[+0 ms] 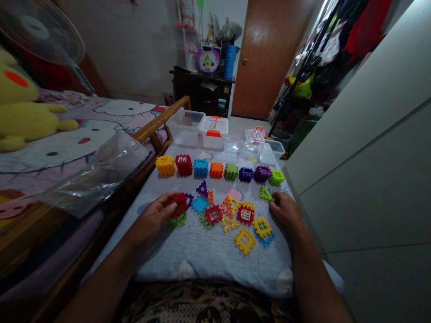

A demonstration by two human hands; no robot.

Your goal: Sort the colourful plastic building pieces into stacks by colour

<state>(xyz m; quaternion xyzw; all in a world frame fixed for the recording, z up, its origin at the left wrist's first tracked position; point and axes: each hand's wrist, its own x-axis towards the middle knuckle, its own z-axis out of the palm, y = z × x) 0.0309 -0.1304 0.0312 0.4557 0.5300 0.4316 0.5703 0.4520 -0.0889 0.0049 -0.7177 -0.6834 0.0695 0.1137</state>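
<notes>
My left hand (160, 210) pinches a red square building tile (179, 205) at the left of the loose pieces, above a green tile (178, 220). On the far right, my right hand (283, 207) has its fingers closed on the corner of a lime-green triangle tile (266, 194). Between the hands lie scattered plastic tiles: a light blue square (200, 204), a red window square (213, 215), another red square (245, 214), a yellow triangle (230, 223) and yellow window squares (245, 241). Some overlap one another.
Behind them runs a row of colour-sorted tile stacks, from a yellow stack (165, 166) to a lime stack (276, 177). Clear plastic boxes (186, 128) and a lidded box with orange latches (213, 132) stand farther back. A wooden bed rail (161, 119) borders the left, a white cabinet (363, 157) the right.
</notes>
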